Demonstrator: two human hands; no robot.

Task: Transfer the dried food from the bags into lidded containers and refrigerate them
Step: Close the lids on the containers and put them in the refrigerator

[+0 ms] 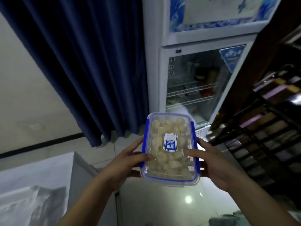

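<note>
Hands held a clear lidded container (169,149) in the lower centre of the frame, in mid-air in front of a glass-door refrigerator (200,82). The left hand (125,162) gripped the container's left long side, thumb lying across the lid and fingers curled beneath the base. The right hand (215,163) gripped the right long side in the same way, thumb on the lid near the blue clip.

The container's lid was transparent with a blue rim seal and blue latches down both long sides, all folded shut. Pale, yellowish dried food pieces (164,162) filled it nearly to the lid. A blue and white label (170,142) sat in the middle of the lid, upside down to the camera; the letters "DYD" were readable on it, the smaller lines were too blurred to read.

The refrigerator stood in the upper right of the frame, its door closed, with wire shelves and a few dim items behind the glass. A blue sticker (232,57) sat at the door's top right corner, its writing unreadable. A dark blue curtain (78,66) hung at upper left. Dark metal shelving (267,128) ran along the right edge, and a white-covered surface (37,176) lay at lower left.
</note>
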